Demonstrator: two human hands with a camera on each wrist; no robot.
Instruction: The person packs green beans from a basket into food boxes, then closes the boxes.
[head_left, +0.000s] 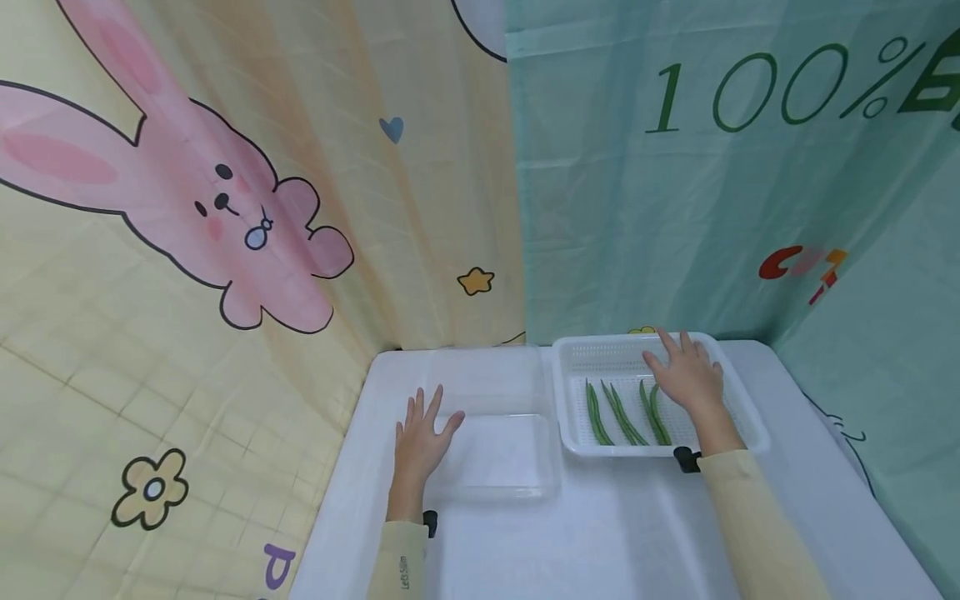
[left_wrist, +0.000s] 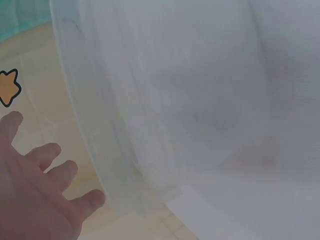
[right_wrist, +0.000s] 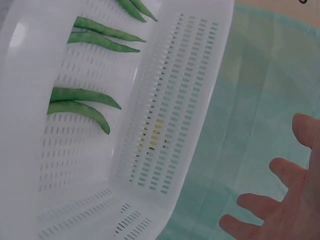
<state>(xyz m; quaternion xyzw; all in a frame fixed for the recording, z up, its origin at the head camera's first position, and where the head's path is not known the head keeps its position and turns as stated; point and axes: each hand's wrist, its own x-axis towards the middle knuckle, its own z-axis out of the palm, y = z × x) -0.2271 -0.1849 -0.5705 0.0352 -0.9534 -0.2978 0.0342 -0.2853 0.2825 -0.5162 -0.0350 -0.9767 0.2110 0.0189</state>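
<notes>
My left hand hovers with fingers spread at the left side of a clear plastic container; nothing is in its grasp. In the left wrist view, the left hand appears beside the see-through wall. Over the right part of a white perforated basket, my right hand is held up with its fingers apart, holding nothing. Slim green beans lie in the basket in pairs. The right wrist view shows these beans on the slotted bottom, apart from the right hand.
Both containers stand side by side on a white table. A yellow printed curtain hangs at the left and back, and a green one at the back and right. Dark wrist mounts sit at the cuffs.
</notes>
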